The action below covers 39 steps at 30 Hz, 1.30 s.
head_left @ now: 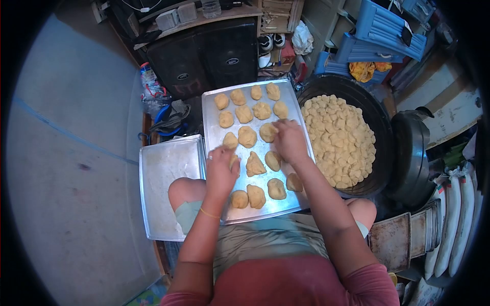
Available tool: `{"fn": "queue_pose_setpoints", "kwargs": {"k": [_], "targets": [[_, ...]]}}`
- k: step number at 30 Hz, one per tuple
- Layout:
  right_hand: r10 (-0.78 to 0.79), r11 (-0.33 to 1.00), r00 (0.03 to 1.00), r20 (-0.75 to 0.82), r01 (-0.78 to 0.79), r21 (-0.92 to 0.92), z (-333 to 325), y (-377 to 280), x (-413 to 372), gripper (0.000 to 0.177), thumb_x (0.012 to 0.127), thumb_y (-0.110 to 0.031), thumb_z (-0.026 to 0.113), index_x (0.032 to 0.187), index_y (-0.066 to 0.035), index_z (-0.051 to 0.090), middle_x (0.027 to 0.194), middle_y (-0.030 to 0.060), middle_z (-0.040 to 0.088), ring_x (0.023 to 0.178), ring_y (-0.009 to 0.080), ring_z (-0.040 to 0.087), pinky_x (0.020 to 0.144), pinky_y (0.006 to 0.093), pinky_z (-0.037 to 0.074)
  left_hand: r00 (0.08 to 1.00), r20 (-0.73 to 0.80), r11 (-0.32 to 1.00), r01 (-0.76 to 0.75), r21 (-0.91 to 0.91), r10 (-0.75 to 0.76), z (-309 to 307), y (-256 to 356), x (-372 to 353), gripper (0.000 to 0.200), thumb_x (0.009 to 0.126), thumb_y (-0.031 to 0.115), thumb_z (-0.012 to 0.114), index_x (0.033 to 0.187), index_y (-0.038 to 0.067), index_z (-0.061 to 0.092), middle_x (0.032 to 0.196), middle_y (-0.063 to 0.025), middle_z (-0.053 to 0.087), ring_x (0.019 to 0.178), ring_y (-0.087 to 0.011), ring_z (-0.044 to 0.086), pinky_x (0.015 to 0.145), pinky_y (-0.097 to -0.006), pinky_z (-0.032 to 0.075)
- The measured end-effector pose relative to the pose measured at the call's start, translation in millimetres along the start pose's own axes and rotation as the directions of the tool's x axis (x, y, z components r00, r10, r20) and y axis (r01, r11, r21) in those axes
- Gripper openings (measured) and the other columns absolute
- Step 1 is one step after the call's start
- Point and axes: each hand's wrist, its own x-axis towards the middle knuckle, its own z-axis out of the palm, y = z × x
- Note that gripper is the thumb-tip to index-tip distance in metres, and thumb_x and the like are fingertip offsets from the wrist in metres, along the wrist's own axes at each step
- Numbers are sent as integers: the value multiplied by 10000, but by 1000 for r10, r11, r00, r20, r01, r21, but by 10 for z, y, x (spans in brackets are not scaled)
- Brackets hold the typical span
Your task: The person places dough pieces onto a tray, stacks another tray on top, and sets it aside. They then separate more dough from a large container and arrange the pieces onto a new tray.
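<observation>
A metal baking tray (210, 109) rests across my lap, with rows of rough, pale yellow dough pieces on it. My left hand (222, 167) is at the tray's left side, its fingers curled around a dough piece (234, 164) that they partly cover. Over on the right, my right hand (291, 141) has its fingertips on the edge of another dough piece (268, 132). An irregular, pointed dough lump (255, 164) lies between my hands. Several more pieces sit near me, including a rounded dough lump (239, 199).
To the right stands a large black tub (380, 132) holding a heap of dough pieces (339, 137). A second metal tray (158, 194) lies at my left. Black speakers (204, 58) stand beyond the tray. Stacked baking trays (390, 239) and white sacks (459, 224) are at lower right.
</observation>
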Motion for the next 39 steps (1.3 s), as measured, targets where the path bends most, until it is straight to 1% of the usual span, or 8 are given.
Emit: {"fn": "queue_pose_setpoints", "kwargs": {"k": [4, 10, 13, 15, 19, 25, 33, 39], "targets": [[172, 984, 975, 140, -166, -58, -116, 201, -26, 286, 743, -71, 613, 1021, -54, 681, 1016, 118, 616, 969, 305, 575, 851, 387, 475, 971, 140, 981, -188, -38, 192, 117, 188, -193, 246, 769, 123, 704, 998, 41, 673, 1018, -102, 631, 938, -318, 577, 834, -420, 466], [104, 994, 994, 42, -105, 15, -232, 60, -162, 298, 767, -85, 626, 1061, -45, 659, 1006, 136, 617, 960, 321, 582, 831, 414, 477, 957, 225, 982, -167, -93, 184, 238, 242, -157, 250, 777, 156, 704, 996, 38, 674, 997, -113, 620, 898, -328, 592, 799, -408, 481], [-65, 988, 961, 270, 23, 155, -572, -244, -488, 334, 764, -140, 662, 1090, -66, 647, 1036, 127, 620, 955, 324, 583, 823, 423, 460, 972, 189, 986, -123, -116, 143, -89, 325, -287, 291, 772, 171, 712, 1028, 40, 663, 997, -132, 613, 915, -332, 582, 819, -404, 477], [-225, 971, 802, 553, 137, 197, -599, -408, -750, 390, 746, -201, 700, 1116, -94, 635, 1045, 92, 621, 987, 295, 574, 851, 409, 431, 948, 310, 997, -67, -45, 78, -284, 317, -488, 325, 763, 170, 725, 1052, 41, 657, 1038, -140, 609, 960, -333, 569, 838, -403, 472], [-428, 898, 806, 409, 431, 91, -389, -607, -1266, 544, 767, -292, 706, 1270, -149, 556, 1251, 71, 548, 1119, 220, 516, 998, 479, 328, 939, 326, 993, -109, -35, 114, -327, 275, -856, 343, 745, 153, 743, 1055, 34, 657, 1076, -142, 598, 994, -331, 552, 844, -405, 471], [-346, 930, 862, 371, 368, 12, -113, -601, -1431, 514, 786, -277, 681, 1266, -141, 555, 1302, 76, 526, 1163, 220, 490, 1030, 498, 294, 971, 237, 994, 60, -94, -36, -125, 155, -1013, 352, 750, 160, 727, 1067, 26, 655, 1115, -140, 578, 1042, -332, 523, 894, -430, 444], [-208, 971, 888, 411, 238, -24, -465, -348, -1314, 468, 738, -249, 712, 1173, -130, 588, 1087, 45, 567, 986, 226, 505, 886, 419, 356, 941, 284, 980, -199, 16, 186, -140, 426, -850, 326, 744, 207, 729, 1036, 73, 674, 1064, -90, 597, 1001, -274, 534, 878, -404, 391], [-299, 928, 931, 210, 336, -165, -476, -360, -1385, 394, 790, -253, 657, 1160, -128, 604, 1056, 40, 584, 981, 215, 517, 895, 435, 358, 912, 359, 969, -238, 68, 198, -48, 509, -832, 300, 772, 206, 694, 1045, 83, 675, 1039, -75, 598, 986, -260, 529, 870, -391, 370]]}}
